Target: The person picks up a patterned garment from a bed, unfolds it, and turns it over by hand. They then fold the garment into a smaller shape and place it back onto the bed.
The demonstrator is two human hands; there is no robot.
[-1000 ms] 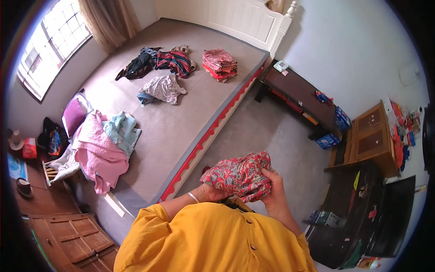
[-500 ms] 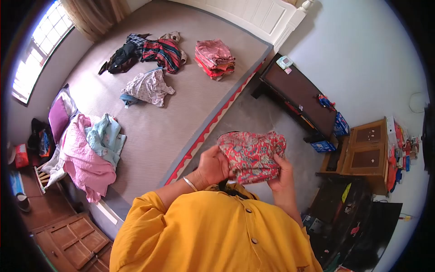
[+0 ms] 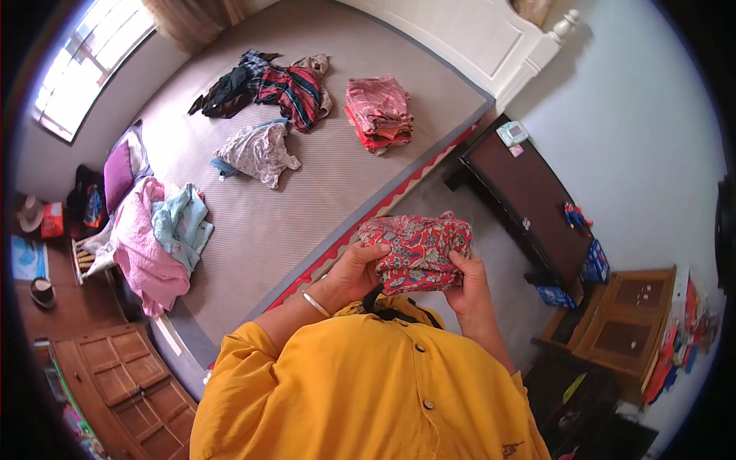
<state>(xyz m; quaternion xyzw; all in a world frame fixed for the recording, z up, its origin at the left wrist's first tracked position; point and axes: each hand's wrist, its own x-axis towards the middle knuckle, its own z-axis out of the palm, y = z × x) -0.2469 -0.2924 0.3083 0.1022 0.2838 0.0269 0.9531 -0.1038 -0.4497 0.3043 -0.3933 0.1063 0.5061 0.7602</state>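
Note:
A folded red floral cloth (image 3: 418, 251) is held up in front of my chest, between both hands. My left hand (image 3: 354, 270), with a bangle at the wrist, grips its left edge, thumb on top. The right edge is pinched by my right hand (image 3: 469, 285), thumb on top and the fingers hidden beneath. Beyond it on the bed (image 3: 253, 222) stands a stack of folded pink and red clothes (image 3: 378, 113). Farther left lie a crumpled pale patterned garment (image 3: 258, 153) and a red plaid garment (image 3: 293, 95) beside dark clothes (image 3: 230, 92).
Pink bedding (image 3: 146, 245) and a light blue cloth (image 3: 181, 222) lie at the bed's left edge, near a purple pillow (image 3: 118, 175). To the right are a dark table (image 3: 525, 192) and a wooden cabinet (image 3: 629, 314). A white headboard (image 3: 468, 46) stands at the back.
The red cloth and both hands have moved slightly left and up in view. My left thumb now lies on top of the cloth, where the palm was open beside it. The camera view has turned.

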